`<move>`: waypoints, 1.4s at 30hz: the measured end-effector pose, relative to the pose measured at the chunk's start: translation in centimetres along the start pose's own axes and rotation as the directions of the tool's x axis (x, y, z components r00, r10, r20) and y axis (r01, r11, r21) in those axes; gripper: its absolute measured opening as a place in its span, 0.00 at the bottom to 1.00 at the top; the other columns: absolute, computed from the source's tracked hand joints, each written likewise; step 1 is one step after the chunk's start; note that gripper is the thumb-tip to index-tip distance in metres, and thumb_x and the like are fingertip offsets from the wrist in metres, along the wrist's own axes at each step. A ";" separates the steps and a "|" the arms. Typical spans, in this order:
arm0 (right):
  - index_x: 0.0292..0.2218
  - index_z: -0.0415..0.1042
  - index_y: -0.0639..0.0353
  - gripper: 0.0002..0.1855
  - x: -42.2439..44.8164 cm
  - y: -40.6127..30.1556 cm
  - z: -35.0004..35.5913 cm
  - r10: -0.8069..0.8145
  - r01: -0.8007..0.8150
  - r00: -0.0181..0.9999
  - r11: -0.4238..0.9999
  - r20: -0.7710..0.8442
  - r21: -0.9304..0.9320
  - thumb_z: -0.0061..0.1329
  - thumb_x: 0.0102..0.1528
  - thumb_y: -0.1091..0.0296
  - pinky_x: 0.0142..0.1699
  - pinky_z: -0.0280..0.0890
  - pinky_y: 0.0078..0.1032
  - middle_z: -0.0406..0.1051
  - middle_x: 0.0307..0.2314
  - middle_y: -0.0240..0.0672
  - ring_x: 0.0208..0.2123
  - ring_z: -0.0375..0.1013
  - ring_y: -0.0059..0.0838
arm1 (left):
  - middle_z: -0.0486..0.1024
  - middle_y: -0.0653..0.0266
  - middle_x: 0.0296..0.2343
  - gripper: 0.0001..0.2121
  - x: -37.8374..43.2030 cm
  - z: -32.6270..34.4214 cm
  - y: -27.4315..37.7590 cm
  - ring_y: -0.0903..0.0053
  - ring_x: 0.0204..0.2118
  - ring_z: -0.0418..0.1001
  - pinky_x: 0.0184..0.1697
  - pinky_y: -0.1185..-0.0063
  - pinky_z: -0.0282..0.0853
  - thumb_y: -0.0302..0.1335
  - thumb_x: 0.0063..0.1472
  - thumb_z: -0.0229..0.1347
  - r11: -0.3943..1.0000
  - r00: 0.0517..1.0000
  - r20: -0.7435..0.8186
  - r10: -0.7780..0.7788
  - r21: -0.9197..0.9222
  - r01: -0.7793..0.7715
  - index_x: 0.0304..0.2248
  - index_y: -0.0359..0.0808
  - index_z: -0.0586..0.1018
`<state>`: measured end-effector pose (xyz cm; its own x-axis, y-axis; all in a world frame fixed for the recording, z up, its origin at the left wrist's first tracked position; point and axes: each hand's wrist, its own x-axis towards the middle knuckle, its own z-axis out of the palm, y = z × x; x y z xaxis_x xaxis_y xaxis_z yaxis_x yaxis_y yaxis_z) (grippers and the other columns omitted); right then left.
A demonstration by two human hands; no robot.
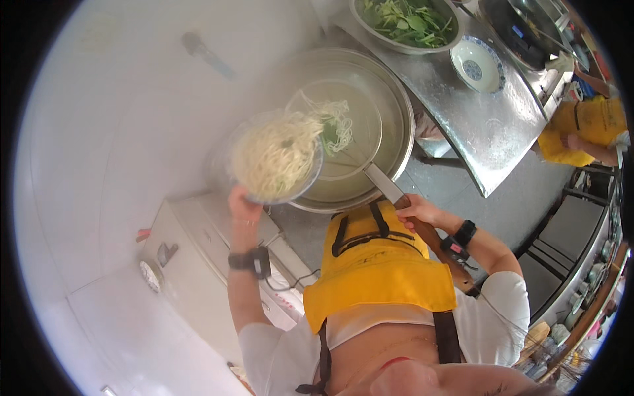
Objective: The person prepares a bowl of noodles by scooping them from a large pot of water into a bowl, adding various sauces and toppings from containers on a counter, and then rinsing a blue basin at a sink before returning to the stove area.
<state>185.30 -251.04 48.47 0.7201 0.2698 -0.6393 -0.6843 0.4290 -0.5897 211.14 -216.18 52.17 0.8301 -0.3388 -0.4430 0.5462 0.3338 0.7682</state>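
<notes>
My left hand [245, 204] grips the near rim of a bowl [277, 199] heaped with pale noodles [277, 153]. The bowl tilts over the left side of a wide metal pot [407, 128] of cloudy liquid. Some noodles and green leaves [331, 129] hang off its right edge, over a large round strainer [380, 126]. In my right hand [421, 212] is the strainer's long wooden handle [430, 235], which slants from the pot back beside my yellow apron. The strainer's head lies within the pot. Steam and motion blur soften the bowl's outline.
Right of the pot stands a steel table [490, 133] with a sharp corner toward me. It holds a metal basin of leafy greens [408, 22] and a blue-rimmed bowl [476, 67]. A wok [520, 34] sits beyond. Another person in a yellow apron [584, 126] stands at right. A white cabinet [198, 247] is at left.
</notes>
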 end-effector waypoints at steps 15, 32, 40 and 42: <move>0.37 0.58 0.67 0.13 -5.0 -1.6 -2.0 0.059 -0.085 0.993 0.964 -0.106 -0.253 0.44 0.51 0.72 0.16 0.60 0.20 0.62 0.15 0.32 0.12 0.62 0.21 | 0.70 0.60 0.38 0.25 -8.5 -6.9 -2.0 0.68 0.41 0.68 0.44 0.70 0.64 0.31 0.43 0.49 0.989 0.950 -0.293 0.110 -0.063 -0.134 0.43 0.33 0.67; 0.37 0.58 0.64 0.15 -6.0 -2.2 -4.3 0.019 -0.159 0.946 0.898 -0.325 -0.411 0.47 0.49 0.70 0.14 0.58 0.20 0.61 0.15 0.31 0.11 0.60 0.21 | 0.67 0.58 0.44 0.31 -13.9 -7.6 -11.7 0.64 0.47 0.64 0.50 0.66 0.60 0.35 0.39 0.51 0.857 0.918 -0.335 0.214 -0.386 -0.341 0.48 0.35 0.65; 0.26 0.60 0.61 0.09 0.3 -1.3 0.0 0.064 -0.038 0.986 0.985 -0.153 0.166 0.46 0.51 0.68 0.16 0.58 0.22 0.61 0.15 0.30 0.13 0.62 0.20 | 0.68 0.58 0.43 0.28 -8.6 -6.0 -10.4 0.65 0.47 0.65 0.50 0.68 0.61 0.29 0.40 0.48 0.830 0.966 -0.220 0.134 -0.509 -0.231 0.46 0.32 0.65; 0.26 0.59 0.61 0.10 -1.9 -1.5 0.0 0.010 0.002 0.983 0.998 -0.184 0.063 0.46 0.51 0.68 0.16 0.59 0.22 0.61 0.14 0.30 0.12 0.62 0.20 | 0.67 0.59 0.44 0.28 -7.8 -7.2 -11.6 0.65 0.47 0.64 0.50 0.66 0.60 0.30 0.41 0.48 0.855 0.975 -0.165 0.147 -0.476 -0.209 0.47 0.34 0.65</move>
<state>184.92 -252.19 50.56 0.6796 0.1105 -0.7252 -0.6746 0.4828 -0.5585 199.14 -211.07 43.44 0.9082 -0.1365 -0.3957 0.3469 0.7744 0.5291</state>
